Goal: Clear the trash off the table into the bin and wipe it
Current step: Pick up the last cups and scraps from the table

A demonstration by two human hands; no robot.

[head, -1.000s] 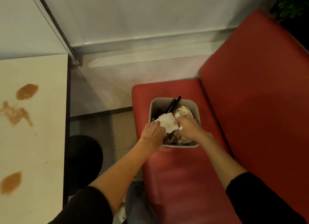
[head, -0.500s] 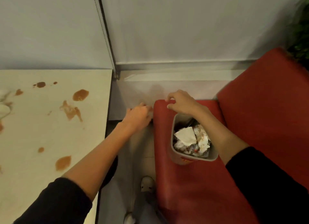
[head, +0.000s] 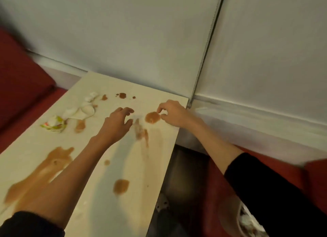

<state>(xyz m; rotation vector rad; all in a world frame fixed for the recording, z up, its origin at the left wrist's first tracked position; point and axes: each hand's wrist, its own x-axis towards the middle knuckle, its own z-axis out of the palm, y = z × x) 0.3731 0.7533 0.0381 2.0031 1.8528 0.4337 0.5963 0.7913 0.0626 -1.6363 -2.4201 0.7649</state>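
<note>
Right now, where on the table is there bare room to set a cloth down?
Bare: the strip between the round stain and the right edge of the table, on down to the near end. Crowded: far left holds the wrapper, napkins and stains; the big smear fills the near left.

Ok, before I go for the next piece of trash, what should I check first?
1. Left hand free: ok, fingers spread above the table, holding nothing.
2. Right hand free: ok, loosely curled, nothing seen in it.
3. Trash cleared: not ok, a wrapper and napkins lie at the far left.
4. Bin within reach: ok, at the person's lower right, though blurred and cut off by the frame edge.
5. Table wiped: not ok, brown spills across it.
6. Wiping cloth ready: cannot tell, none in view.
</note>
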